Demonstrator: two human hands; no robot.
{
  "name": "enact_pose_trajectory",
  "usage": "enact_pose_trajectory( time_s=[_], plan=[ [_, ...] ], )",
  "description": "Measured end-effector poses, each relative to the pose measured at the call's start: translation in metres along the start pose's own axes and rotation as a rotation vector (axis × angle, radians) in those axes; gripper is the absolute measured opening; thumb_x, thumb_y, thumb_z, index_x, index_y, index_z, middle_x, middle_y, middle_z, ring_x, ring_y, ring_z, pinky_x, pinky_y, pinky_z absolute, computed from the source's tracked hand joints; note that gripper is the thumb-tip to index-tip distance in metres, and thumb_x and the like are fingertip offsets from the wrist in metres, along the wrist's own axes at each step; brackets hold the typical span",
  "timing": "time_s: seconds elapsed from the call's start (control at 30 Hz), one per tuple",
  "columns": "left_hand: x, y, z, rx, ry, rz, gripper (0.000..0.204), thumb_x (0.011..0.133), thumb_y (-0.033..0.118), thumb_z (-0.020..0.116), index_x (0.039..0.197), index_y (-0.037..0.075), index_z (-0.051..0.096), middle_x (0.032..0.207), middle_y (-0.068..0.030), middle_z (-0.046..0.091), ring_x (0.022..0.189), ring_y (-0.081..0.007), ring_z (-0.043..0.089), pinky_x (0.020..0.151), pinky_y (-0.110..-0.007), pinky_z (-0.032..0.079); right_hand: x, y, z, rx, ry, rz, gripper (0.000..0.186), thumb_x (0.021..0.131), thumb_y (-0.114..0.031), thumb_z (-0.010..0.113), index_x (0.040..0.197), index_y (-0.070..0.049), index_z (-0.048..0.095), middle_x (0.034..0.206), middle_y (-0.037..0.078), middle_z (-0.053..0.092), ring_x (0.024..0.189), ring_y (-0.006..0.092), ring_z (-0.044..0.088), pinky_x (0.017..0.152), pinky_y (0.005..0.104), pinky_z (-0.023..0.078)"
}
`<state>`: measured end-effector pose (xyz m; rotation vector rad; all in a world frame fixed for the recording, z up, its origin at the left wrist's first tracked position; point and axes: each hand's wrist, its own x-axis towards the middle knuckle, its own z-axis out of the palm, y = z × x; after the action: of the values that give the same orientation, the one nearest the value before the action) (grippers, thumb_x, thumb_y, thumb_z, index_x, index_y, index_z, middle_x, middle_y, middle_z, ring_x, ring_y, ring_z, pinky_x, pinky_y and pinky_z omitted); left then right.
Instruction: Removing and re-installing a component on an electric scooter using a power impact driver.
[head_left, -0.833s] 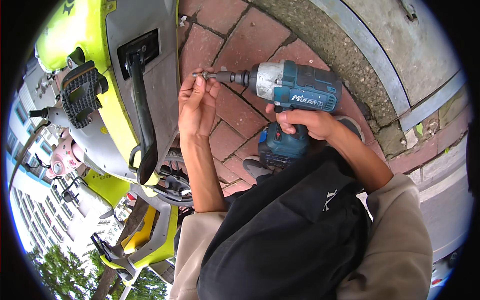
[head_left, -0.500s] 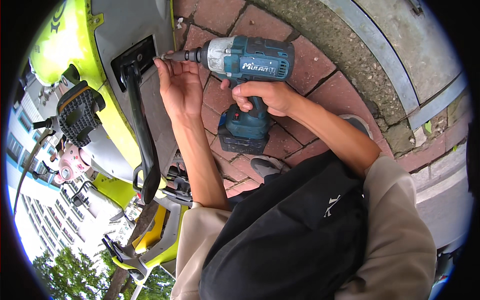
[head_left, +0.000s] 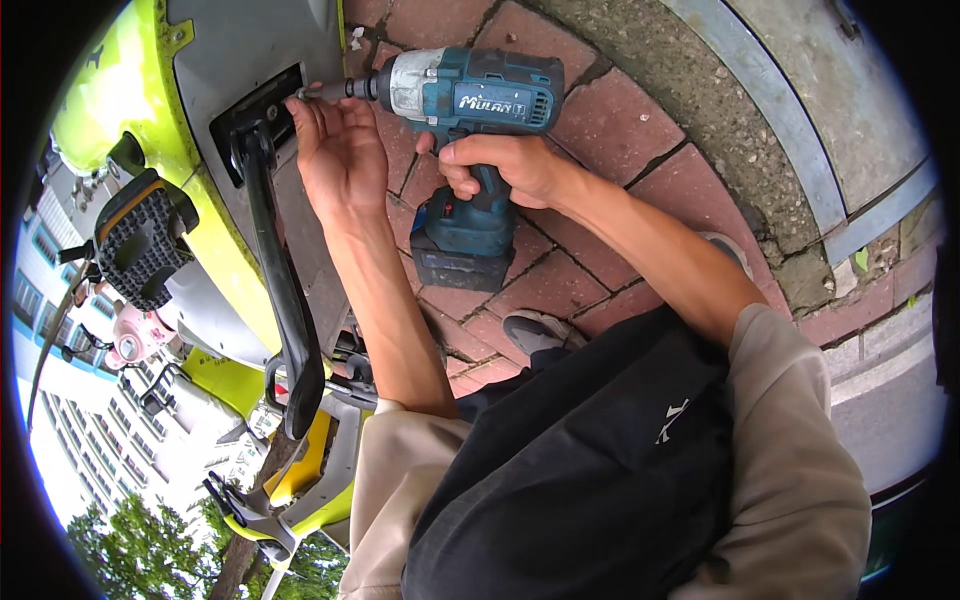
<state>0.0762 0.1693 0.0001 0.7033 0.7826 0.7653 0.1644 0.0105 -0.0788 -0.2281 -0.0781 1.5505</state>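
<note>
My left hand [head_left: 342, 160] pinches a small metal bolt [head_left: 303, 94] at the socket tip [head_left: 354, 88] of a teal cordless impact wrench [head_left: 426, 84], with some fingers loosely curled under it. My right hand [head_left: 504, 170] is closed on the wrench's grip, above its battery [head_left: 460, 258]. The bolt is held at the edge of a recessed black plate [head_left: 271, 112] on the grey panel [head_left: 257, 42] of a lime-yellow two-wheeler; whether it sits in a hole I cannot tell. A black metal arm [head_left: 273, 260] runs from that plate, beside a black ribbed pedal [head_left: 138, 238].
Red pavers [head_left: 620, 125] lie under the tool, with my shoe [head_left: 535, 330] on them. A concrete kerb with a metal strip [head_left: 780, 120] curves along the right. More two-wheelers, pink [head_left: 135, 335] and yellow [head_left: 315, 455], stand at left and below, before a tree [head_left: 135, 545].
Both hands, with the bolt and wrench, have moved up and left, from over the pavers to the black plate on the two-wheeler's panel.
</note>
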Motion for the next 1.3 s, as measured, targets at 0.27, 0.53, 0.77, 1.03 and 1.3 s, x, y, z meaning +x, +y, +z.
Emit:
enact_pose_trajectory(
  time_s=[0.27, 0.53, 0.77, 1.03, 1.3],
  plan=[
    [0.000, 0.000, 0.018, 0.010, 0.248, 0.026, 0.016, 0.096, 0.021, 0.063, 0.097, 0.005, 0.061, 0.083, 0.0005, 0.059, 0.085, -0.0136, 0.053, 0.085, -0.032, 0.045, 0.002, -0.004, -0.001, -0.029, 0.002, -0.014, 0.025, 0.090, -0.010, 0.058, 0.111, 0.004, 0.059, 0.068, 0.003, 0.051, 0.060, 0.0120, 0.049, 0.059, 0.0265, 0.043],
    [-0.045, -0.010, 0.022, 0.140, 0.282, 0.080, 0.031, 0.094, 0.023, 0.067, 0.112, -0.002, 0.059, 0.107, -0.0087, 0.063, 0.105, -0.0211, 0.056, 0.098, -0.038, 0.044, 0.008, -0.010, 0.006, -0.145, -0.027, -0.018, 0.023, 0.090, -0.011, 0.058, 0.108, 0.003, 0.060, 0.066, 0.003, 0.051, 0.058, 0.0118, 0.049, 0.059, 0.0271, 0.042],
    [-0.159, -0.058, 0.016, 1.808, -0.007, 0.352, 0.123, 0.047, 0.037, 0.096, 0.144, 0.000, 0.030, 0.143, -0.0239, 0.035, 0.130, -0.0414, 0.039, 0.106, -0.050, 0.035, 0.010, -0.018, 0.002, -0.121, 0.004, 0.001, 0.019, 0.089, -0.009, 0.060, 0.104, 0.002, 0.060, 0.065, 0.001, 0.052, 0.057, 0.0104, 0.048, 0.058, 0.0242, 0.041],
    [-0.167, -0.077, 0.009, 2.036, 0.053, 0.400, 0.109, 0.054, 0.022, 0.087, 0.143, 0.002, 0.028, 0.134, -0.0251, 0.039, 0.122, -0.0410, 0.041, 0.103, -0.052, 0.032, 0.010, -0.018, 0.005, -0.135, -0.009, -0.007, 0.015, 0.089, -0.010, 0.060, 0.100, 0.001, 0.059, 0.064, 0.001, 0.052, 0.057, 0.0102, 0.049, 0.058, 0.0247, 0.041],
    [-0.166, -0.077, 0.003, 2.028, 0.036, 0.410, 0.108, 0.051, 0.022, 0.087, 0.141, 0.002, 0.031, 0.126, -0.0230, 0.042, 0.117, -0.0405, 0.042, 0.100, -0.051, 0.033, 0.009, -0.017, 0.006, -0.145, 0.021, -0.011, 0.011, 0.088, -0.008, 0.058, 0.096, -0.001, 0.059, 0.064, 0.001, 0.052, 0.056, 0.0097, 0.049, 0.057, 0.0247, 0.040]
  ],
)
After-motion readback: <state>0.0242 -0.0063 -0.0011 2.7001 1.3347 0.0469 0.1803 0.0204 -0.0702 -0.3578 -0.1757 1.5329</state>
